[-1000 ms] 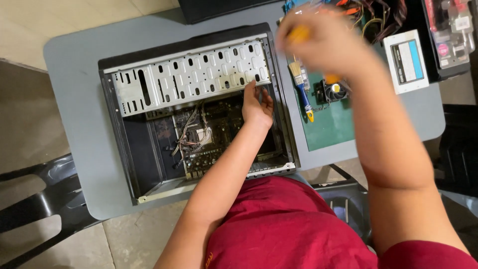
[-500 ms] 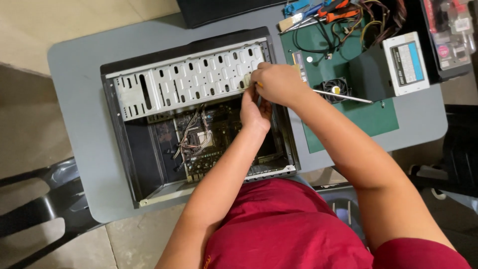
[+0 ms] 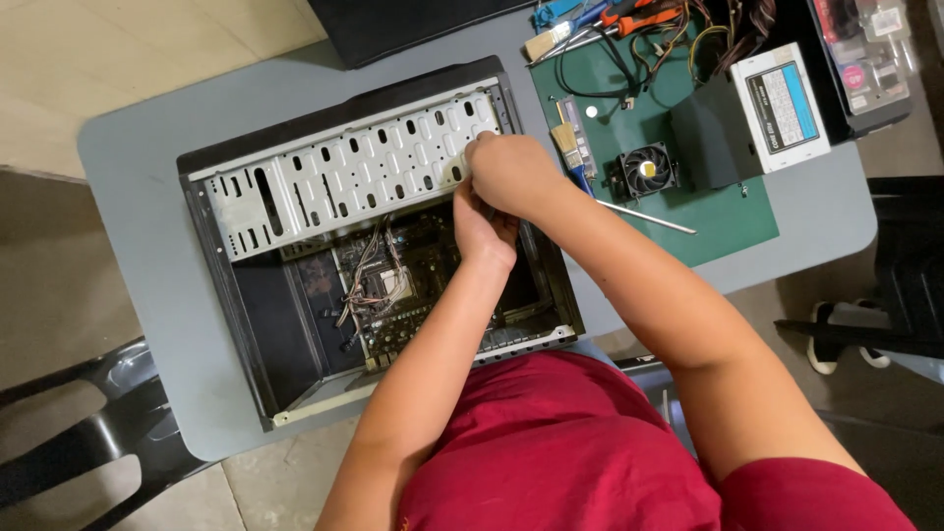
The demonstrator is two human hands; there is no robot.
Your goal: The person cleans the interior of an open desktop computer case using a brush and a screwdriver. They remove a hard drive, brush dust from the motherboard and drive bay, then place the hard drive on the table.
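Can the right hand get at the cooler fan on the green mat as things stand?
Probably yes. The cooler fan lies uncovered on the green mat, beside the right forearm. The right hand is busy at the computer case drive cage with the left hand; only a brush lies between.

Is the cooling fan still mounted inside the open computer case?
No, the cooling fan lies on the green mat to the right of the computer case.

1. left hand [image 3: 484,228] reaches forward, forearm straight, fingers curled and hidden under the other hand.
2. right hand [image 3: 511,172] is fisted, crossing just above it, elbow bent.
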